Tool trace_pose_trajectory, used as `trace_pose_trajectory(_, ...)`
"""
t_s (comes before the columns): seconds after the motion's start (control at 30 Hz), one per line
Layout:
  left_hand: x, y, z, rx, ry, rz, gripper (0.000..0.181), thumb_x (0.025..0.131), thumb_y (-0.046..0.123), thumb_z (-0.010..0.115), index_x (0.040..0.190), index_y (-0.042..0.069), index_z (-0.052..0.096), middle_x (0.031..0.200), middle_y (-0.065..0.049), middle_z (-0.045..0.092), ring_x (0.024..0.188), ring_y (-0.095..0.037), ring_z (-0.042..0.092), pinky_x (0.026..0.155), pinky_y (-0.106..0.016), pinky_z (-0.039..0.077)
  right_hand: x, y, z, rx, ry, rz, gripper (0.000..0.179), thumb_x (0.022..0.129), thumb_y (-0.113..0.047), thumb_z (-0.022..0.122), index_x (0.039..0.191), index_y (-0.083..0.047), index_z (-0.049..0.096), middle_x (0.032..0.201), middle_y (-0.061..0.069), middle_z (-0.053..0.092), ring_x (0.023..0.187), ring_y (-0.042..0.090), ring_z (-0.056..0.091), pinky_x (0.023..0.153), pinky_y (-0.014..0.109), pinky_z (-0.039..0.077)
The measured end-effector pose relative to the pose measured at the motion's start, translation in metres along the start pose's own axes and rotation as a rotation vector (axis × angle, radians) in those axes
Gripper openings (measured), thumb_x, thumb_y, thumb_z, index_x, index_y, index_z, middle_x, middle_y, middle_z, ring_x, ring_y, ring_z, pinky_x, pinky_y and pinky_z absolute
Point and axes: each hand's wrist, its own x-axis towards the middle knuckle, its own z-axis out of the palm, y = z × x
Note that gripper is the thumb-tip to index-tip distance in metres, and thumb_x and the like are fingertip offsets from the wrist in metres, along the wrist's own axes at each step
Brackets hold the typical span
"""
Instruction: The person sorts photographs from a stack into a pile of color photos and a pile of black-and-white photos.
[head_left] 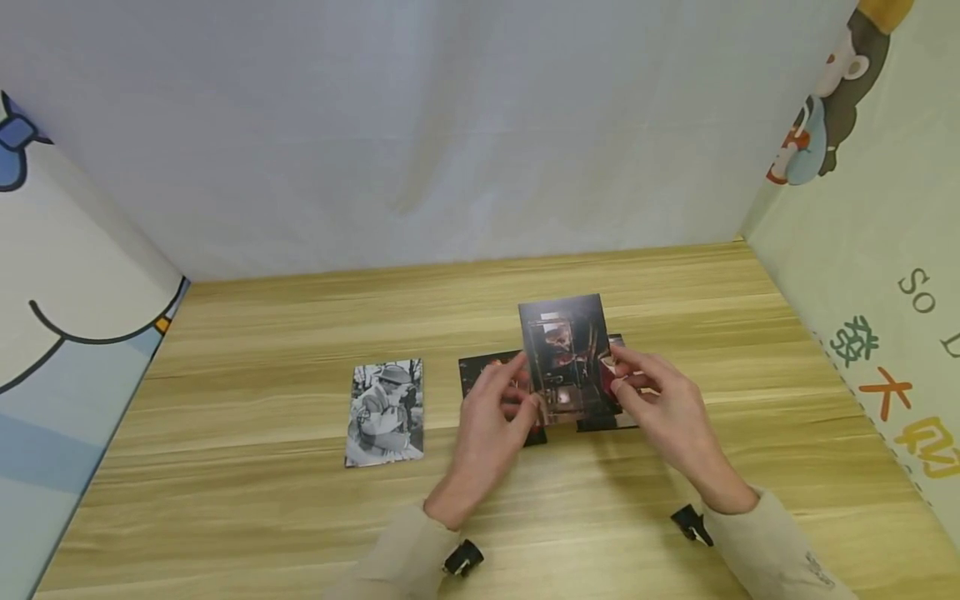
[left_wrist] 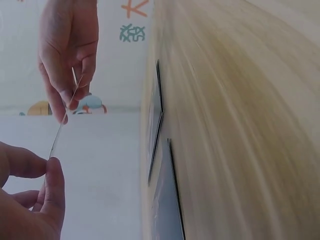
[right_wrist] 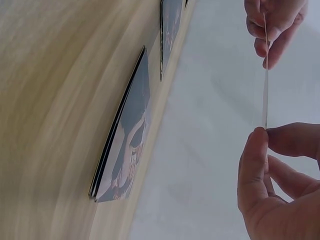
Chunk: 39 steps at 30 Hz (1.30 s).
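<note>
A dark photo card is held up above the table between both hands. My left hand pinches its left edge between thumb and fingers, and my right hand pinches the right edge. In the left wrist view the card shows nearly edge-on and slightly bowed, well off the tabletop. Beneath it lie two dark stacks of photo cards, one behind the left hand and one behind the right; the raised card and the hands partly cover both. The right wrist view shows one stack lying flat.
A black-and-white photo card of a figure in a hat lies to the left on the wood-grain table. A pale cloth wall rises behind, with printed panels at both sides. Black straps sit at the wrists.
</note>
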Motion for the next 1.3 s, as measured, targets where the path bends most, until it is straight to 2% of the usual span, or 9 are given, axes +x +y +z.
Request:
trace_pose_trajectory(0.43,0.005,0.004,0.014,-0.056,-0.01,-0.029,0.054,0.09,-0.01,0.068,0.142,-0.004,0.057,0.114,-0.015,0.064,0.093,-0.025,0.071,0.077,-0.023,0.062,0.001,0.007,-0.01,-0.04,0.041,0.004,0.042,0.096,0.006,0.063,0.138,0.005,0.062,0.109,0.019,0.066,0.098,0.032,0.069,0.075,0.01,0.055)
trace_pose_trajectory(0.87,0.009,0.004,0.026,-0.109,-0.01,-0.057,0.056,0.087,-0.012,0.07,0.141,-0.003,0.059,0.113,-0.014,0.065,0.092,-0.024,0.072,0.078,-0.025,0.063,0.003,0.014,-0.019,-0.065,0.044,0.04,0.042,0.097,0.004,0.064,0.139,0.004,0.062,0.111,0.019,0.067,0.098,0.026,0.067,0.075,0.008,0.055)
trace_pose_trajectory(1.1,0.011,0.003,0.032,-0.12,-0.028,-0.086,0.057,0.087,-0.01,0.072,0.142,-0.001,0.058,0.114,-0.013,0.066,0.092,-0.02,0.071,0.079,-0.021,0.061,0.003,0.018,-0.024,-0.078,0.049,0.039,0.041,0.096,0.003,0.065,0.137,0.005,0.063,0.11,0.02,0.067,0.093,0.014,0.065,0.075,0.008,0.054)
trace_pose_trajectory(1.3,0.012,0.001,0.036,-0.094,-0.045,-0.113,0.057,0.088,-0.008,0.072,0.142,0.0,0.059,0.112,-0.01,0.067,0.091,-0.016,0.07,0.078,-0.019,0.06,0.003,0.024,-0.026,-0.105,0.044,0.045,0.042,0.096,0.002,0.067,0.137,0.005,0.063,0.108,0.018,0.068,0.091,0.009,0.065,0.075,0.007,0.054)
